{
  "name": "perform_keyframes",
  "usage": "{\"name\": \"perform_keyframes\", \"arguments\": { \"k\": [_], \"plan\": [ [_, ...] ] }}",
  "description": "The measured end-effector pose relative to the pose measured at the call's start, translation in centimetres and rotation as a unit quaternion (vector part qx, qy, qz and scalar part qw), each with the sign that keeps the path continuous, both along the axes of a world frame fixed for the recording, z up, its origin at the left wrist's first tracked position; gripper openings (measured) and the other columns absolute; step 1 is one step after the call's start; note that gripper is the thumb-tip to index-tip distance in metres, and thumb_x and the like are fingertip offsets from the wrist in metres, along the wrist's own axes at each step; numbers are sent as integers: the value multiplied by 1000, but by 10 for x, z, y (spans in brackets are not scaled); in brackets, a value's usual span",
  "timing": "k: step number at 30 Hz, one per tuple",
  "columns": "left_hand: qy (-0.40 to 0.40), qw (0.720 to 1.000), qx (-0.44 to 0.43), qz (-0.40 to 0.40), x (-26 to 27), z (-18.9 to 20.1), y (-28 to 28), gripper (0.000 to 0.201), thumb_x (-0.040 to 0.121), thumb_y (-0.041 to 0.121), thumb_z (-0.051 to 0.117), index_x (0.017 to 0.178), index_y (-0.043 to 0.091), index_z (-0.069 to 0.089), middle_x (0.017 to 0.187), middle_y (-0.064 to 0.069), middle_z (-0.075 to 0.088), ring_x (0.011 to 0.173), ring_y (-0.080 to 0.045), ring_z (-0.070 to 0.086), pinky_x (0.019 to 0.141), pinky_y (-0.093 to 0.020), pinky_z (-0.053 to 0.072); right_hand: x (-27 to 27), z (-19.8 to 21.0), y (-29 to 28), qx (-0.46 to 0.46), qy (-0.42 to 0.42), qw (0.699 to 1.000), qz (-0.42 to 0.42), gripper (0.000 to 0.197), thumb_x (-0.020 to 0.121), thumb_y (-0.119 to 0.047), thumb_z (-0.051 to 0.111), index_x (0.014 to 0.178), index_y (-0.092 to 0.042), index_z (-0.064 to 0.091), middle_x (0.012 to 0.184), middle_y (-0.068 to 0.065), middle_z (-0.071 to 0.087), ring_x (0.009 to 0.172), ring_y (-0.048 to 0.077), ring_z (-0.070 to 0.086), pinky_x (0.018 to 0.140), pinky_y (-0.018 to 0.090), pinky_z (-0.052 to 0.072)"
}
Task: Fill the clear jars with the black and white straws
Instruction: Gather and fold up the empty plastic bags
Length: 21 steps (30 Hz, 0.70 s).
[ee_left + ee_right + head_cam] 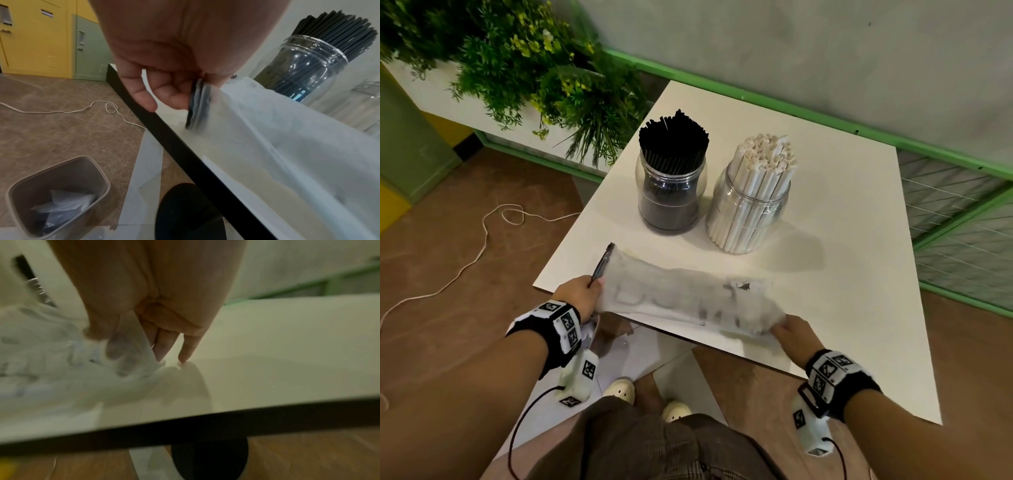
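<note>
head/jars: black straws [673,137] fill left clear jar [671,198], white straws [763,164] fill right jar [748,212], both mid-table [859,240]
head/bag: empty plastic bag [688,298] between jars and near table edge
left wrist/left hand [164,65]: pinches bag's dark strip [198,104], other fingers curled
right wrist/right hand [148,296]: grips crumpled bag end [127,353], little finger touching table; blurred

Two clear plastic jars stand upright, just beside each other, on the white table. The jar at nine o'clock [671,192] is packed with thin black straws [673,138] rising above its mouth. The jar at three o'clock [748,212] holds thicker white straws [763,171], leaning slightly toward one o'clock.
</note>
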<state>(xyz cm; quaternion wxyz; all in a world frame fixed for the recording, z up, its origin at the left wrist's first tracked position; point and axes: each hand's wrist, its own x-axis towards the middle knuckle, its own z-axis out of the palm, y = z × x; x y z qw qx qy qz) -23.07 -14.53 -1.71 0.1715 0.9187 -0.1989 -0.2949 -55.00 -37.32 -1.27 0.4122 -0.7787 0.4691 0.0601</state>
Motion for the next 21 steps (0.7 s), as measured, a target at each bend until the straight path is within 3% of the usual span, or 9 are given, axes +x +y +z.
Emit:
{"name": "perform_keyframes", "arguments": {
  "k": [2,4,8,10,13,15,17,19,21],
  "plan": [
    [-6,1000,18,-17,4,-3,0,40,100,34,39,98,-1,59,110,-27,61,104,-39,56,83,-36,38,6,3,-4,40,-25,996,-82,42,98,-40,46,85,-6,68,91,10,65,90,26,59,77,29,40],
    [-2,999,33,-20,7,-6,1,40,99,36,40,99,1,60,111,-26,62,104,-38,56,83,-35,38,14,0,-7,55,20,994,-97,55,100,-45,37,92,0,67,93,13,63,89,27,57,78,29,39],
    [-22,997,77,0,0,-1,0,33,92,32,50,114,8,54,118,-22,59,108,-38,55,86,-36,42,27,-15,-11,-6,116,992,-46,42,99,-42,42,84,-7,59,88,9,58,84,26,54,76,31,42],
    [-97,993,67,-18,-9,7,-2,36,86,19,56,120,13,46,118,-19,53,108,-40,52,90,-42,43,30,-16,-7,-74,66,992,-79,26,92,-35,56,89,-10,49,90,5,54,82,26,52,71,33,43],
    [-183,976,19,-116,-24,13,-9,40,78,5,57,116,15,48,115,-14,47,103,-37,51,84,-44,44,30,-14,1,-216,-75,967,-110,28,84,-15,67,102,-7,46,102,1,44,83,20,48,65,30,38],
    [-160,965,-37,-206,-34,11,-13,36,74,-2,57,106,14,54,107,-13,50,96,-37,54,79,-42,48,34,-10,10,-286,-173,942,-24,19,83,-5,65,94,-9,50,95,-2,44,79,14,44,64,28,37],
    [-140,947,-65,-281,-45,3,-16,43,67,-3,61,104,19,54,102,-12,51,92,-36,54,76,-45,52,40,-9,23,-305,-216,921,110,14,84,-14,64,91,-12,52,93,-1,46,79,12,43,67,27,39],
    [-124,943,-21,-309,-52,-4,-18,60,70,3,58,124,27,47,123,-11,43,107,-35,45,85,-48,51,45,-18,33,-282,-154,921,219,41,81,-42,61,111,-15,54,115,7,49,102,22,48,84,33,46],
    [-101,946,61,-303,-55,-8,-16,73,78,9,52,142,33,26,144,-5,20,125,-33,28,99,-47,44,49,-32,36,-223,-11,937,270,83,73,-64,58,139,-19,38,147,13,31,135,34,29,108,47,35]
  ]
}}
